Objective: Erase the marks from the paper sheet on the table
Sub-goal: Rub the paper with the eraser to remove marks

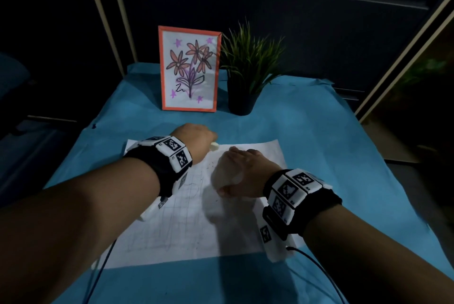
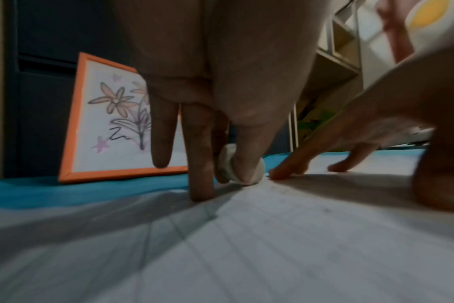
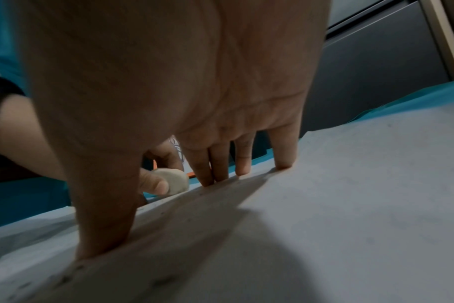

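Observation:
A white paper sheet (image 1: 186, 227) with faint pencil grid lines and scattered eraser crumbs lies on the blue-covered table (image 1: 319, 146). My left hand (image 1: 196, 139) pinches a small white eraser (image 1: 214, 147) at the sheet's far edge; the left wrist view shows the eraser (image 2: 229, 166) between thumb and fingers, touching the paper (image 2: 246, 246). My right hand (image 1: 239, 171) lies flat on the sheet with straight, spread fingers (image 3: 205, 170) pressing the paper (image 3: 350, 205) down. From the right wrist the eraser (image 3: 173, 181) shows just beyond those fingers.
An orange-framed flower drawing (image 1: 189, 68) stands at the back of the table, with a potted green plant (image 1: 245, 70) in a black pot beside it on the right. Cables (image 1: 319, 271) trail from my wrist bands over the near table edge. Dark cabinets surround the table.

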Tool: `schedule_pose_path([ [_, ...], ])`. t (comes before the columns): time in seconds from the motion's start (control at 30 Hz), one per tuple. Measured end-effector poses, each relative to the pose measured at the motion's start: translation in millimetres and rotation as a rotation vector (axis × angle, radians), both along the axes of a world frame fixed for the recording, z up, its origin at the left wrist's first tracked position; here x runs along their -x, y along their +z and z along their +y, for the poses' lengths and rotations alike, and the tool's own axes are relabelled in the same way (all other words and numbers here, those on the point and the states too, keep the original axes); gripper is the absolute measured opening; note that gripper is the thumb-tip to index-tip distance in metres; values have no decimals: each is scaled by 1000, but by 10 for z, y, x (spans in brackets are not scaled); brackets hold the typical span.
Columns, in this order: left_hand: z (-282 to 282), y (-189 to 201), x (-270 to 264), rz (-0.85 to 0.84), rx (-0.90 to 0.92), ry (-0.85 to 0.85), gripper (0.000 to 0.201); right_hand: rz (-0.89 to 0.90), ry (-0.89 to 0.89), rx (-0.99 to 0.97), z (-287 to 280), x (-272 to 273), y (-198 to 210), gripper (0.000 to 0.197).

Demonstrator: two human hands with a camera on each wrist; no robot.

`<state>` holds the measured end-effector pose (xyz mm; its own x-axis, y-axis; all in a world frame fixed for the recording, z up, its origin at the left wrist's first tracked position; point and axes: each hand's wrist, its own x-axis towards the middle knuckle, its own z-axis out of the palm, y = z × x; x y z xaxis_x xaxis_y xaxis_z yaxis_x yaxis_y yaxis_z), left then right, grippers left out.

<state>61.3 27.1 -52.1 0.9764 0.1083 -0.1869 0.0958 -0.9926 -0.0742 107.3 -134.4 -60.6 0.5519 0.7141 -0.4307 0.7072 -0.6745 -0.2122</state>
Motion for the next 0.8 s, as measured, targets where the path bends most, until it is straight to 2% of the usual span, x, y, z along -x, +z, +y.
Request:
schedule_pose_path([
  [0.1, -46, 3, -2, 37, -5, -36, 28, 3, 16, 7, -1, -7, 12, 98],
  [0.3, -26, 19, -46, -22, 4, 58, 25, 21, 11, -9, -3, 6, 61, 93],
  [0.5, -94, 55, 117, 68, 56, -46, 33, -6, 43, -49, -28, 60, 155, 67],
  [0.67, -47, 57, 233, 40, 69, -24, 28, 6, 45, -35, -26, 67, 141, 60],
  [0.8, -48, 89, 360, 103, 123, -85, 22, 1, 37, -1, 5, 48, 57, 68],
])
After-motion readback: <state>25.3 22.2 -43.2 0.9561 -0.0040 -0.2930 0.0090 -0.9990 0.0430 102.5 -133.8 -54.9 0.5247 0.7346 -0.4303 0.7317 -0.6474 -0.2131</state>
